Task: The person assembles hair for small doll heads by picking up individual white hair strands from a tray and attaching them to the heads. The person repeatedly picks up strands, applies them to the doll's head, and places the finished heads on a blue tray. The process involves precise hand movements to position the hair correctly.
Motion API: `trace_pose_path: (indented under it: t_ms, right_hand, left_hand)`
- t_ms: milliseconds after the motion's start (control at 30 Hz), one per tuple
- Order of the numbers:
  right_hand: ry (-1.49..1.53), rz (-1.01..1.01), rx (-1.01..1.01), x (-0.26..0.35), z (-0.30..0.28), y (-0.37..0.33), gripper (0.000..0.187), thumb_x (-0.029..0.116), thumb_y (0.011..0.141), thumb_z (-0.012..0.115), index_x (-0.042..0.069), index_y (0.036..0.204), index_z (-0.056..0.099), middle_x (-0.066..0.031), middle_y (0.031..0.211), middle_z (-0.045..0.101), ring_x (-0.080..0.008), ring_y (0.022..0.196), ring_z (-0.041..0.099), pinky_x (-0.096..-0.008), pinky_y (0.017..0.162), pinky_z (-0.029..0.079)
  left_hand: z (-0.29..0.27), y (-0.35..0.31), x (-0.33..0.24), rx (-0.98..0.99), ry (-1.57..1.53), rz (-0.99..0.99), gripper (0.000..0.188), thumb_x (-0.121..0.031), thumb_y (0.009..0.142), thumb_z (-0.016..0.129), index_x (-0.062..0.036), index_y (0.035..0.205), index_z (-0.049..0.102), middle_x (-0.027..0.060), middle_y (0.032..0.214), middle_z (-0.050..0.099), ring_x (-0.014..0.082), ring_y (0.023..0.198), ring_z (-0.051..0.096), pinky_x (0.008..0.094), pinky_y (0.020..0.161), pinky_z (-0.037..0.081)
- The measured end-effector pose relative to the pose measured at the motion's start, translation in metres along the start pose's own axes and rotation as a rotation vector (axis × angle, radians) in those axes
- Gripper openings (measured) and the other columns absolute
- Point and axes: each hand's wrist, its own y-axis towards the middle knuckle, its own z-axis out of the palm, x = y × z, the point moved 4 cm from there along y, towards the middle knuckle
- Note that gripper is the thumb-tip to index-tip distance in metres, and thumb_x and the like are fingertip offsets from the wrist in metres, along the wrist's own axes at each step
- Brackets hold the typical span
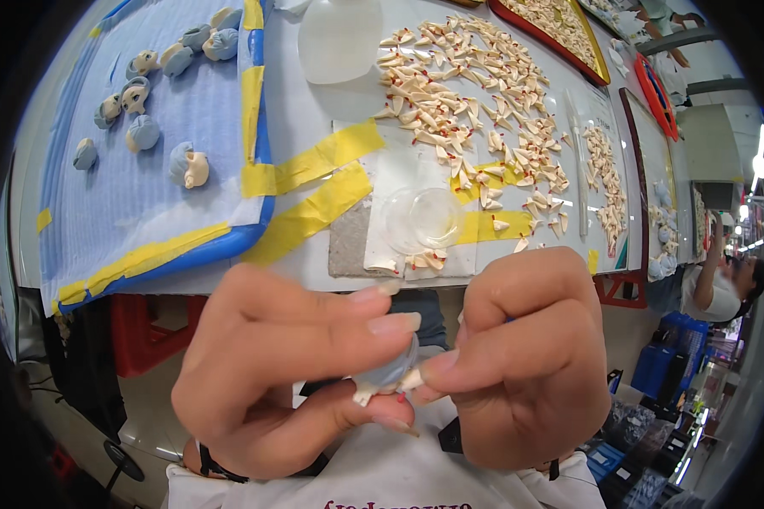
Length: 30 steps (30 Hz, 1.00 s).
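Observation:
My left hand (272, 365) grips a small doll head (388, 371) with blue-grey hair between thumb and fingers; its face is mostly hidden. Closed in a pinch, my right hand (535, 356) holds a tiny cream-coloured piece (410, 380) against the head's lower right side. A small red spot shows just below that contact. Both hands meet in front of my chest, below the table's near edge. Just beyond them, a clear round dish (420, 219) rests on a white sheet, with several loose cream pieces (429, 258) beside it.
At the left, a blue-rimmed tray (259, 110) lined with cloth holds several doll heads (136, 95). Many cream pieces with red ends (518, 114) cover the table. Yellow tape (314, 165) crosses its surface. A red stool (148, 335) stands underneath; another person (721, 280) sits at the right.

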Motion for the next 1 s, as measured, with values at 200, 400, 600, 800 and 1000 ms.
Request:
trace_pose_path:
  t_ms: [200, 400, 600, 800, 1000]
  right_hand:
    - [-0.02, -0.072, 0.019, 0.0, 0.001, 0.005, 0.028, -0.008, 0.062, 0.067, 0.012, 0.079, 0.055, -0.0052, 0.076, 0.047, -0.012, 0.06, 0.044, -0.0227, 0.051, 0.034]
    - [0.047, -0.081, -0.033, -0.011, 0.0, 0.007, 0.033, -0.007, 0.056, 0.072, 0.008, 0.08, 0.055, -0.0068, 0.077, 0.048, -0.0129, 0.06, 0.047, -0.0217, 0.051, 0.036]
    - [-0.339, 0.196, -0.055, -0.061, -0.067, 0.047, 0.023, -0.005, 0.069, 0.059, -0.002, 0.092, 0.056, -0.008, 0.09, 0.055, -0.0152, 0.085, 0.052, -0.0254, 0.074, 0.041]
    - [-0.59, 0.213, 0.18, -0.084, -0.056, 0.062, 0.019, -0.008, 0.069, 0.057, -0.001, 0.086, 0.058, -0.0075, 0.084, 0.059, -0.0112, 0.075, 0.054, -0.0242, 0.067, 0.042]
    - [-0.548, 0.296, 0.147, -0.088, -0.059, 0.059, 0.014, -0.007, 0.068, 0.058, -0.002, 0.081, 0.057, -0.0073, 0.072, 0.059, -0.0141, 0.064, 0.055, -0.0243, 0.06, 0.043]
  left_hand:
    - [0.005, 0.0, -0.012, -0.091, 0.105, 0.011, 0.043, -0.014, 0.061, 0.08, 0.0021, 0.093, 0.057, 0.0154, 0.087, 0.052, 0.0179, 0.073, 0.056, 0.0246, 0.058, 0.046]
    - [0.0, 0.003, -0.003, -0.041, 0.155, 0.05, 0.043, -0.017, 0.064, 0.078, 0.0022, 0.095, 0.056, 0.0164, 0.093, 0.05, 0.0189, 0.071, 0.057, 0.024, 0.057, 0.047]
    - [-0.02, -0.002, 0.005, 0.047, 0.146, -0.106, 0.044, -0.018, 0.07, 0.075, 0.0008, 0.101, 0.051, 0.0167, 0.1, 0.045, 0.0197, 0.071, 0.058, 0.0237, 0.059, 0.047]
    - [-0.018, 0.004, 0.008, -0.003, 0.089, -0.095, 0.039, -0.013, 0.065, 0.076, 0.0003, 0.096, 0.055, 0.0145, 0.094, 0.051, 0.0195, 0.075, 0.057, 0.0243, 0.063, 0.048]
    - [-0.016, 0.006, 0.007, -0.065, 0.042, -0.12, 0.038, -0.009, 0.061, 0.078, 0.0001, 0.093, 0.059, 0.0118, 0.089, 0.057, 0.0192, 0.079, 0.056, 0.024, 0.065, 0.047]
